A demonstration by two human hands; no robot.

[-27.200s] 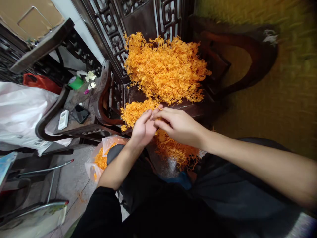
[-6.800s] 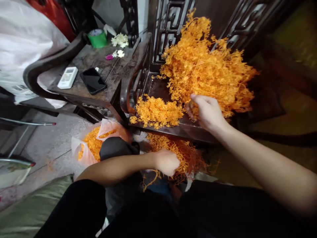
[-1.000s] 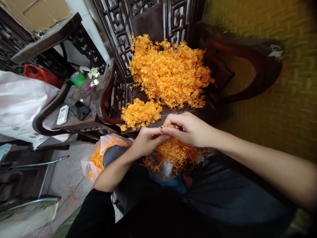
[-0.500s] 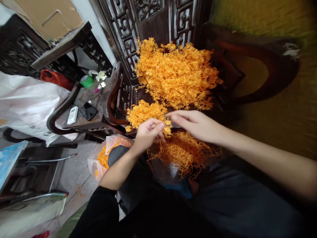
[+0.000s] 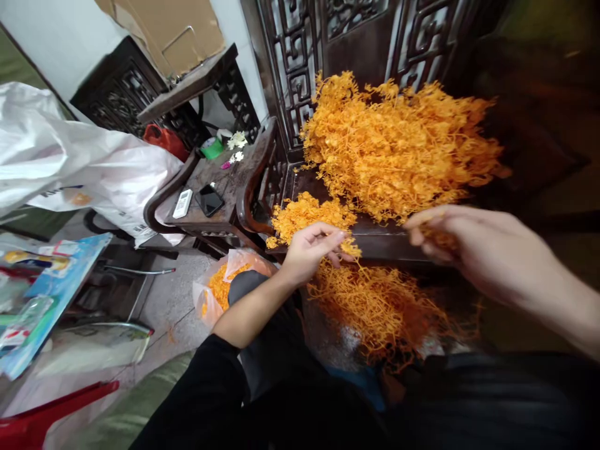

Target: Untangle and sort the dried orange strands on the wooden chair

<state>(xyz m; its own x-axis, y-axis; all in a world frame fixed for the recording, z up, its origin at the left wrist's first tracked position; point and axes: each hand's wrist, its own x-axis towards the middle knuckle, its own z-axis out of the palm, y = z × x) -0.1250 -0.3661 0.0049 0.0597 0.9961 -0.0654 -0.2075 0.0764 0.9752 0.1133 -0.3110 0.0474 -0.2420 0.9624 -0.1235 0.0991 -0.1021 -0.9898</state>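
My left hand (image 5: 315, 251) is closed in a pinch on a small orange flower-like piece (image 5: 350, 248), its thin tips poking out past the fingers. My right hand (image 5: 482, 250) is off to the right, slightly blurred, fingers curled together; something orange seems to be inside, but I cannot make out what. Just behind the left hand lies a small pile of orange flower-like pieces (image 5: 309, 215) on the dark wooden seat (image 5: 389, 240). A far larger orange heap (image 5: 394, 147) rises behind it. Below both hands spreads a tangle of thin orange strands (image 5: 375, 306).
A carved wooden backrest (image 5: 356, 53) stands behind the heap. Left of the seat, a side table (image 5: 225, 178) bears a black phone (image 5: 209, 200), a white remote (image 5: 182, 204) and green tape (image 5: 212, 148). On the floor sits a plastic bag (image 5: 202, 300) with orange pieces inside.
My right hand has moved away from the left hand, out to the right. The left hand keeps its pinch beside the small pile. The camera view has turned left.
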